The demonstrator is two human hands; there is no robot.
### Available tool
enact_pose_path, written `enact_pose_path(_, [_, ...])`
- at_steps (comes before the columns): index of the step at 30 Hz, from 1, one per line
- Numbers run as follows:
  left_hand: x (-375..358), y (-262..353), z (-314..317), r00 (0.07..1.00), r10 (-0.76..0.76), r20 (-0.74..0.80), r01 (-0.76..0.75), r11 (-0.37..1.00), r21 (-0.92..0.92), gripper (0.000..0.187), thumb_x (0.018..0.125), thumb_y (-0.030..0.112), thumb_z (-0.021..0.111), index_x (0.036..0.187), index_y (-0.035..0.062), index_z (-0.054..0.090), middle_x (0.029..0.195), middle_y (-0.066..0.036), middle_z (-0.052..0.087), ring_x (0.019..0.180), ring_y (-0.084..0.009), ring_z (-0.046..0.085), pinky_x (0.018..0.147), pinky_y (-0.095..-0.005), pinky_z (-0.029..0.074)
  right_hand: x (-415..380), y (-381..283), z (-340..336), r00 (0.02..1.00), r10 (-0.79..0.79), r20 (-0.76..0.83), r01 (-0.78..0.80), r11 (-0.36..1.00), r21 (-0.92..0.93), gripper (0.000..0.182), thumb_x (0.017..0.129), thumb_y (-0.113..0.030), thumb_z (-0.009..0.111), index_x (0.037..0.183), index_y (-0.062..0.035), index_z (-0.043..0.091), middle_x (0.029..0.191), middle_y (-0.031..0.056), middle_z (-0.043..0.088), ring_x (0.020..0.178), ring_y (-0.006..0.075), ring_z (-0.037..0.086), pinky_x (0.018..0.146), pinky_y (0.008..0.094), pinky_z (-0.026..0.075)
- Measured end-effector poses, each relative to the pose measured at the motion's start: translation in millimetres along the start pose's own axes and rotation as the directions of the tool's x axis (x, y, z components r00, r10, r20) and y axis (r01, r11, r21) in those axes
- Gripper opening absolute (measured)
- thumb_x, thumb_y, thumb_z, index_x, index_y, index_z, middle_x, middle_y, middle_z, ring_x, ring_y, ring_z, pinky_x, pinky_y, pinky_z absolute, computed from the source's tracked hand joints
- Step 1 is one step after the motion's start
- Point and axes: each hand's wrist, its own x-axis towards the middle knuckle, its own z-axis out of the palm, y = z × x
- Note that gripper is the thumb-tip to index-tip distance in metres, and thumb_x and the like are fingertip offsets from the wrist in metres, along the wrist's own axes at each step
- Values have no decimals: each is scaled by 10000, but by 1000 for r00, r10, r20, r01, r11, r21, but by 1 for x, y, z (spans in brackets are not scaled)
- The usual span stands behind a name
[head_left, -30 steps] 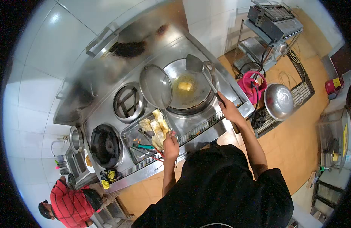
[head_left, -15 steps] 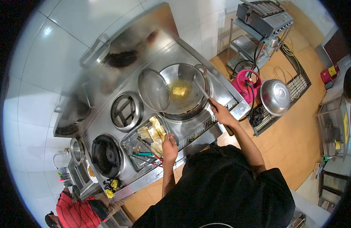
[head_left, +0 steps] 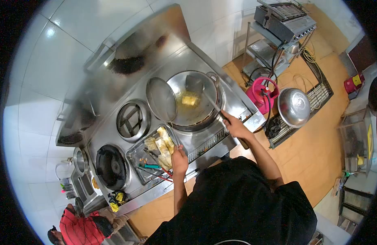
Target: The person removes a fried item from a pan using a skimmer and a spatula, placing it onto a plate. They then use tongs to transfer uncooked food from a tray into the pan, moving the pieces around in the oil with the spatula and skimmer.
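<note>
My right hand (head_left: 236, 125) is wrapped round the dark handle of a spatula (head_left: 212, 102), whose wide metal blade reaches into the far side of a wok (head_left: 190, 119). A yellowish folded piece of food (head_left: 190, 99) lies in a little oil in the wok, just below the blade. My left hand (head_left: 180, 160) grips the thin handle of a round mesh strainer (head_left: 160, 100), tilted over the wok's left rim. Under that handle, a metal tray (head_left: 134, 157) holds several pale folded food pieces (head_left: 163, 147) and a teal-handled utensil (head_left: 151, 166).
A bare burner ring (head_left: 133, 120) and a blackened burner (head_left: 111, 167) are on the left of the steel stove. A pink gas cylinder (head_left: 262, 96) and an upturned metal bowl (head_left: 293, 107) stand at right. Another person in a red shirt (head_left: 80, 224) is at lower left.
The spatula blade has shifted in the wok and now shows broadly above the food piece. The strainer stays over the left rim, and the whole view has drifted slightly.
</note>
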Motion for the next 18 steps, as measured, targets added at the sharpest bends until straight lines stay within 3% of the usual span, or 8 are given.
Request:
enact_pose_path(3, [2,9,7,991,106,-79,-105,994,18,232,974,94,427,1078,-41,584,914,-281,675,856,-454,655,749,-489,492,0,-13,-5,1000,-11,20,9,996,89,566,950,-126,465,1497,-31,352,1375,290,525,1287,404,513,1110,395,367])
enact_pose_path(4, [4,13,7,998,-54,13,54,998,18,223,967,84,431,1071,-38,586,897,-284,672,833,-452,656,731,-494,492,-1,-17,-14,998,57,18,-59,994,95,566,951,-124,464,1499,-38,351,1373,291,526,1287,404,513,1106,391,370])
enact_pose_path(5, [5,10,13,998,-61,8,60,998,18,223,967,84,431,1071,-38,586,897,-284,672,833,-452,656,731,-494,492,-3,-34,-24,992,127,21,-129,986,103,566,952,-123,462,1502,-45,351,1372,292,527,1287,403,514,1102,388,373])
enact_pose_path(7, [6,-5,24,997,56,-57,-53,997,53,238,978,94,416,1086,-29,589,907,-265,681,860,-439,668,754,-489,501,3,-17,-24,995,38,-90,-33,998,62,518,1000,-144,483,1499,-57,374,1367,257,556,1255,327,557,1057,341,394])
enact_pose_path(11, [-3,13,20,999,-1,-38,6,992,128,234,984,110,421,1088,-23,582,835,-273,667,804,-457,655,700,-520,482,2,-11,-19,988,157,10,-157,987,-24,510,994,-129,484,1487,-45,384,1332,284,566,1263,377,548,1063,366,392])
enact_pose_path(15, [-5,17,15,999,-34,-33,38,990,137,210,978,130,433,1074,2,569,814,-306,651,794,-485,639,700,-567,464,1,-17,-6,993,112,44,-114,993,33,511,992,-125,485,1487,-50,384,1332,286,564,1263,402,538,1060,383,396])
enact_pose_path(17, [-2,4,16,999,23,-28,-18,984,177,217,984,143,431,1082,0,561,811,-310,649,796,-497,633,699,-578,455,2,-20,-9,999,-26,-26,28,997,67,515,992,-124,482,1493,-66,380,1334,289,560,1263,411,534,1056,391,399])
enact_pose_path(18, [-4,11,13,1000,3,-18,0,985,171,216,984,141,430,1083,-2,560,810,-314,647,797,-501,631,699,-581,452,3,-24,-13,998,48,-27,-47,998,50,516,992,-124,480,1497,-80,379,1336,287,560,1254,413,540,1053,390,403])
